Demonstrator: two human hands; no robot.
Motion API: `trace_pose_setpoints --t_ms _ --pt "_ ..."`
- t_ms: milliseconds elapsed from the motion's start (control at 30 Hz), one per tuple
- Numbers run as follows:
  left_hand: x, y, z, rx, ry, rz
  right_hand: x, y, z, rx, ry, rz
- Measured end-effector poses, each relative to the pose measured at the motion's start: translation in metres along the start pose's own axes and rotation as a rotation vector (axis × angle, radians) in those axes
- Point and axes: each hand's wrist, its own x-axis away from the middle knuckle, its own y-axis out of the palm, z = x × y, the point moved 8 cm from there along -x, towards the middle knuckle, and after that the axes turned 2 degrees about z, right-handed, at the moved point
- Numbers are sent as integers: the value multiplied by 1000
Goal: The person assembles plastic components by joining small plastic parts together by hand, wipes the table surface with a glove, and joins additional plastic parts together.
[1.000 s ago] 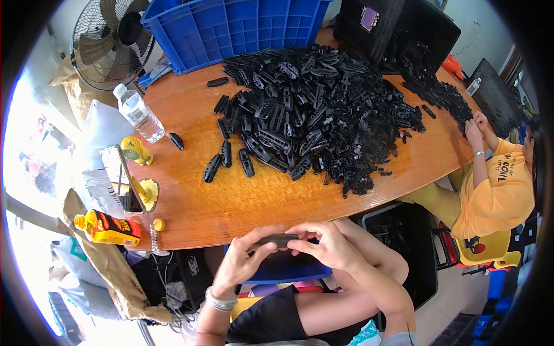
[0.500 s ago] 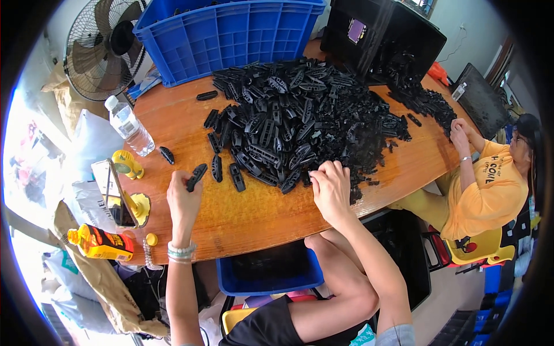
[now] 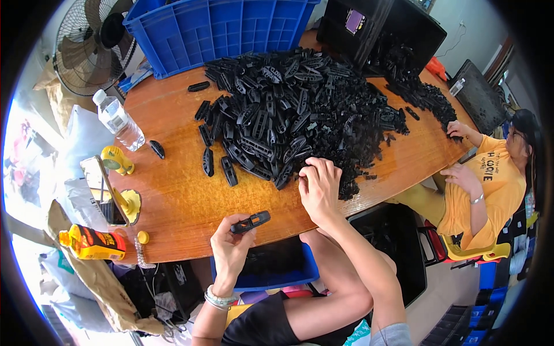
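Left hand lower since before, black plastic part long-axis rightward.

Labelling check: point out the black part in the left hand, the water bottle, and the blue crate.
black part (image 3: 251,222), head view, middle of its body
water bottle (image 3: 119,121), head view, clear side wall
blue crate (image 3: 231,29), head view, front wall

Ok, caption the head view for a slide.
Left hand holds a black part; right hand reaches into the pile.
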Motion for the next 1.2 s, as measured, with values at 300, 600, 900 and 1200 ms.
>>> trace_pose_setpoints --t_ms 300,600,900,1200 --pt "12 21 14 71 10 -137 23 -60 -42 -518 -119 6" --pt "26 29 20 100 -47 -222 21 -79 -63 -804 -39 -127" --pt "30 36 25 128 -142 -279 31 -74 -65 -787 -114 -147" --pt "34 26 25 -27 -48 -227 60 -31 -54 -1056 450 -546"
